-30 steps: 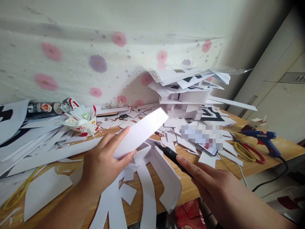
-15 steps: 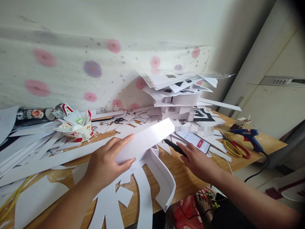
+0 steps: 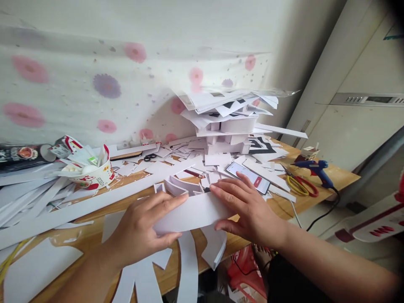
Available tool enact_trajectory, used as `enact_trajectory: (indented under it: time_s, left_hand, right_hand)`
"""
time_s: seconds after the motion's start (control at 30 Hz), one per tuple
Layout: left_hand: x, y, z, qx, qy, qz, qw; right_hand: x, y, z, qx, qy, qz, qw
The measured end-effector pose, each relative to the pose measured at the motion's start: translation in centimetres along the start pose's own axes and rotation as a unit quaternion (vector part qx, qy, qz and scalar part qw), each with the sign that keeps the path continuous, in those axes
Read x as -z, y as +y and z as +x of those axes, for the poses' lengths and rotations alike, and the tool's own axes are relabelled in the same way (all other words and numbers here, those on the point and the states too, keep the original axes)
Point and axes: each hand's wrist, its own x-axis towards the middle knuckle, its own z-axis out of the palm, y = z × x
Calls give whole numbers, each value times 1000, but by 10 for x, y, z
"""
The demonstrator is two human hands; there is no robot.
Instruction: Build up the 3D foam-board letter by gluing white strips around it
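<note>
Pale wall (image 3: 195, 21), its lower part covered by a flower-printed sheet (image 3: 151, 105); below it a wooden tabletop (image 3: 337, 173) strewn with white offcuts (image 3: 179, 149). Both hands are clamped on one strip of white board (image 3: 192, 213), which I have at centre, low in view. Left hand (image 3: 143, 223) grips its left end, fingers over the top, thumb below. Right hand (image 3: 249, 210) has the other end, thumb under. The strip's broad face is towards my camera. Just behind it I note a curved white frame (image 3: 179, 185) with thin walls; a small dark object (image 3: 206, 190) shows by the right fingertips, too hidden for me to identify. Nearer the front edge: a curved white piece (image 3: 216, 251) and a long curved strip (image 3: 188, 269). Just beyond the right hand, a lit phone (image 3: 261, 184); farther right, scissors (image 3: 312, 188) with yellow and red handles, then a blue glue gun (image 3: 319, 169). At the back I log a stack of white boards (image 3: 230, 126); left, a printed paper tub (image 3: 97, 179) full of packets.
</note>
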Motion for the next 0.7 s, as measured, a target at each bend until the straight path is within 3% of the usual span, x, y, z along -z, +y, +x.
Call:
enact_trajectory:
  time_s: [0.17,0.4,0.7]
  left_hand:
    - [1,3,0,-32,25,-30,999]
    - [5,8,-1,-17,38,-49,998]
    - [11,11,-2,-43,44,-59,996]
  right_hand:
    - [-2,1,2,-5,14,88,996]
    - [7,-1,7,-11,19,211,977]
    - [6,-2,6,6,28,248,968]
